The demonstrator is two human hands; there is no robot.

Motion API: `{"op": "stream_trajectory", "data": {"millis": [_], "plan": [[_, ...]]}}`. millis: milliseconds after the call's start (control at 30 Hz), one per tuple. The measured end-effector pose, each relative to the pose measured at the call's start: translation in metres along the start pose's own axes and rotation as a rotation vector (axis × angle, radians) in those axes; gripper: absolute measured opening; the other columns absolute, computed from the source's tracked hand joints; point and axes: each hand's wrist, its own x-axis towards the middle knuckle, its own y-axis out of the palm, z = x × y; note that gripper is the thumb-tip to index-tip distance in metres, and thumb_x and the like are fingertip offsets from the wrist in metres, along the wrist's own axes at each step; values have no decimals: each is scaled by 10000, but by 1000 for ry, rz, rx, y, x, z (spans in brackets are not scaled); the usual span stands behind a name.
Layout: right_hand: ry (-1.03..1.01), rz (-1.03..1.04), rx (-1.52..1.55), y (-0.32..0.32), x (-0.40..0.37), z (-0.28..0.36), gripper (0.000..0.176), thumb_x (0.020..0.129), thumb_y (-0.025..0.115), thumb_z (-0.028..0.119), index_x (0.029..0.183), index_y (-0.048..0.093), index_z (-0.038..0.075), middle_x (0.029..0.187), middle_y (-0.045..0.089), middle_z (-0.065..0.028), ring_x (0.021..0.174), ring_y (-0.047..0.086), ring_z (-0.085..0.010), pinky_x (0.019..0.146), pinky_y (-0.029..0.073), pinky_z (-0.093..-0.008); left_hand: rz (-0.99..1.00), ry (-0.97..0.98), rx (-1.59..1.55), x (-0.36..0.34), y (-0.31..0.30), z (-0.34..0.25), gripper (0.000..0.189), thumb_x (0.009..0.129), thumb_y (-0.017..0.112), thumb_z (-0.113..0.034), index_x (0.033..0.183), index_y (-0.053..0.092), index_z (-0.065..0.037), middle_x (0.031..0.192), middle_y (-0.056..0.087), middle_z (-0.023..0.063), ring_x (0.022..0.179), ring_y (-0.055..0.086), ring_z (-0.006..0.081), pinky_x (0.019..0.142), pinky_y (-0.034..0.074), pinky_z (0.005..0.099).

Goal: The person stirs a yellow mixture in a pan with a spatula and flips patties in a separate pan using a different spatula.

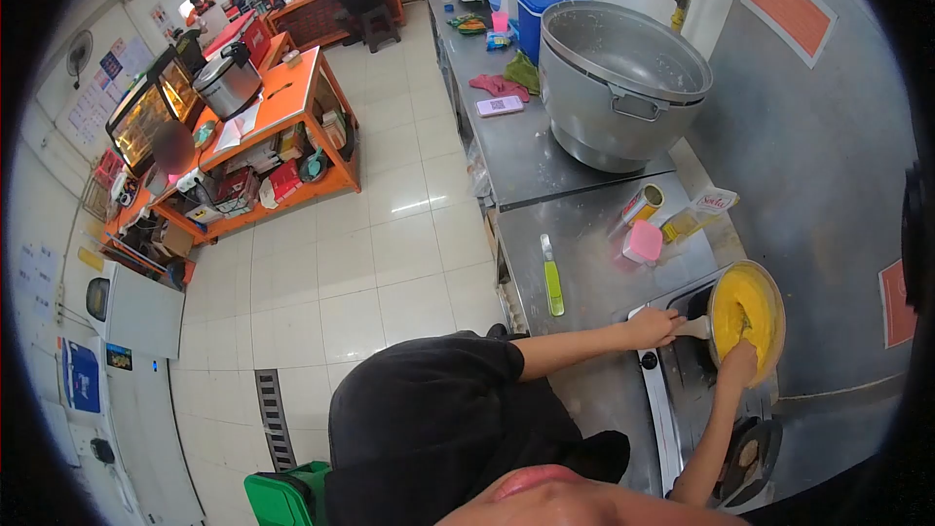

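A pan (778, 304) of thick yellow mixture (737, 304) sits on the gas stove (662, 399) at the right. My left hand (654, 327) is closed round the pan's pale handle (693, 328). Over the near part of the pan, my right hand (740, 362) is closed with its fingertips at the yellow mixture; whatever it holds is too small to make out. A green-handled knife (552, 282), a pink-lidded container (643, 242), an open can (645, 203) and a yellow-and-white carton (699, 214) lie or stand on the steel counter beyond the stove.
A large metal pot (623, 88) stands on the farther counter, near a phone (500, 107), cloths (499, 86) and a blue box (542, 15). A dark pan (750, 458) is beside my right forearm. An orange table (302, 88) and people are across the room.
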Motion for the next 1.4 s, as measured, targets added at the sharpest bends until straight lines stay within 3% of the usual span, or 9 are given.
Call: {"op": "stream_trajectory", "data": {"millis": [300, 500, 633, 733, 800, 900, 1033, 1333, 1400], "plan": [[38, 17, 74, 23, -6, -58, 232, 870, 442, 113, 822, 609, -40, 847, 626, -240, 811, 614, -403, 695, 481, -481, 47, -27, 21, 0, -1, -1, 487, 807, 617, -254, 1242, 504, -65, 963, 542, 103, 749, 619, 302, 619, 522, 427], [-77, 218, 27, -54, -57, -59, 181, 823, 534, 120, 849, 589, -50, 854, 608, -250, 811, 596, -427, 686, 472, -487, 22, -41, -7, 0, -3, -5, 479, 772, 651, -253, 1173, 542, -16, 938, 549, 111, 737, 620, 290, 613, 507, 409], [-105, 225, 53, -97, -73, -62, 187, 793, 602, 126, 832, 621, -56, 829, 614, -249, 808, 599, -418, 679, 464, -481, 13, -26, 7, 0, -1, -3, 473, 774, 647, -240, 1173, 537, -10, 934, 544, 112, 742, 617, 289, 618, 505, 406], [-105, 300, 234, -135, -63, -77, 200, 795, 632, 146, 793, 660, -52, 795, 616, -253, 801, 605, -399, 673, 458, -463, 8, -19, -14, 0, -1, -2, 472, 771, 649, -232, 1170, 536, -6, 939, 542, 115, 749, 615, 292, 621, 504, 408], [29, 334, 215, -173, -58, -65, 217, 795, 650, 161, 743, 677, -48, 759, 615, -252, 798, 608, -390, 678, 453, -446, 10, -21, -10, 0, 0, -1, 471, 772, 648, -231, 1170, 535, -6, 939, 542, 115, 752, 614, 292, 622, 504, 408], [-6, 366, 201, -191, -60, -52, 222, 790, 656, 158, 807, 661, -63, 798, 623, -247, 800, 607, -395, 696, 460, -447, 12, -18, 0, 0, -1, -2, 470, 772, 647, -232, 1170, 536, -8, 940, 544, 116, 756, 614, 291, 620, 503, 409], [-87, 356, 26, -131, -51, -51, 250, 786, 656, 155, 879, 638, -76, 855, 630, -244, 823, 609, -396, 711, 465, -454, 37, -20, 35, 0, 1, -1, 495, 808, 622, -265, 1242, 501, -58, 978, 549, 96, 750, 624, 290, 610, 523, 411], [159, 214, 167, -37, 19, -67, 241, 824, 594, 162, 934, 598, -53, 933, 617, -265, 891, 590, -430, 738, 465, -487, 36, 11, 21, 0, 1, 1, 487, 807, 620, -244, 1233, 499, -41, 991, 553, 108, 791, 627, 290, 619, 526, 412], [203, 151, 104, -7, 34, -68, 235, 781, 608, 140, 909, 590, -58, 960, 611, -265, 932, 584, -419, 780, 467, -473, 14, 9, 2, -1, 2, 1, 482, 790, 632, -252, 1204, 520, -31, 980, 556, 116, 783, 624, 295, 626, 517, 416]]}}
